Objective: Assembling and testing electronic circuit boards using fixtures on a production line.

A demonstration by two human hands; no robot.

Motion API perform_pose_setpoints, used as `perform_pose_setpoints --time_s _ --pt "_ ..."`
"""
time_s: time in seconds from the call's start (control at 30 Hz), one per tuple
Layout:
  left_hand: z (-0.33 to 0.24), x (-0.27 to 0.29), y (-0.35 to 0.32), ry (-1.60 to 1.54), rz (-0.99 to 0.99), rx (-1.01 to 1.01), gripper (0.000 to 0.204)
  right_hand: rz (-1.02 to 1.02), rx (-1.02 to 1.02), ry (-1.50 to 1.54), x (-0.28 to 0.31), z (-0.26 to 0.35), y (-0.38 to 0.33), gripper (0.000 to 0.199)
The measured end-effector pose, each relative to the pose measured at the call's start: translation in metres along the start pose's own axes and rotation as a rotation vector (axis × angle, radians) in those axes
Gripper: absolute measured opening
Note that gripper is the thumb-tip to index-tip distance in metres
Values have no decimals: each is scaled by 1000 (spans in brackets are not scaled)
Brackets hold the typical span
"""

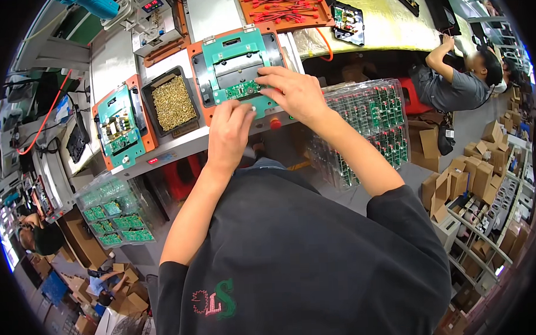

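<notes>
Left hand: one, bare (228, 133), thumb and fingertips drawn together at the board's lower edge; whether they pinch anything, I cannot tell.
Right hand: one, bare (298, 94), fingers bent at the board's right end; I cannot tell whether they grip or merely steady it.
Circuit board: one, narrow and green (239, 90), lying across the lower part of the middle fixture, beneath the fingertips.
Fixtures: two, green plates on orange bases; the middle one (234, 44) is under the hands, the left one (126, 158) bears a populated board (118, 129).
Red button: one, round (275, 123), near the bench's front edge.
Screw tray: one, black (187, 128), between the fixtures, heaped with brass-coloured screws (174, 103) (far too many to count).
Clear tray stacks: two, one right (361, 129), one left (116, 214), both holding green boards.
Lead tray: one, orange (307, 22), beyond the middle fixture, full of red leads (286, 8).
Display machine: one (157, 32), behind the screw tray.
Co-worker: one seated at right (460, 87), well apart.
</notes>
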State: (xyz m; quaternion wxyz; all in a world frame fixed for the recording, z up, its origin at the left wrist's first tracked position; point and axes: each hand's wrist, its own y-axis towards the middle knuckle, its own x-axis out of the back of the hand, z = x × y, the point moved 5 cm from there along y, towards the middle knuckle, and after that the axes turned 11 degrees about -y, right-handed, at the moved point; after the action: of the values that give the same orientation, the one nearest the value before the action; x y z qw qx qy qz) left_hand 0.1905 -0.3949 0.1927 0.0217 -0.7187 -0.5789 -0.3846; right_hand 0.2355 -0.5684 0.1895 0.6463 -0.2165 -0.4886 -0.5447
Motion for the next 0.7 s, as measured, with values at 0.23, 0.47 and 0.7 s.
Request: perform_pose_setpoints --time_s 0.23,0.47,0.7 --pt "8 11 13 -119 202 -8 17 22 -382 389 40 -18 -1 30" --pt "6 43 -14 -242 9 166 22 478 -272 551 50 21 -36 33" --pt "31 145 -70 -150 -401 303 12 657 -351 813 40 83 -26 27"
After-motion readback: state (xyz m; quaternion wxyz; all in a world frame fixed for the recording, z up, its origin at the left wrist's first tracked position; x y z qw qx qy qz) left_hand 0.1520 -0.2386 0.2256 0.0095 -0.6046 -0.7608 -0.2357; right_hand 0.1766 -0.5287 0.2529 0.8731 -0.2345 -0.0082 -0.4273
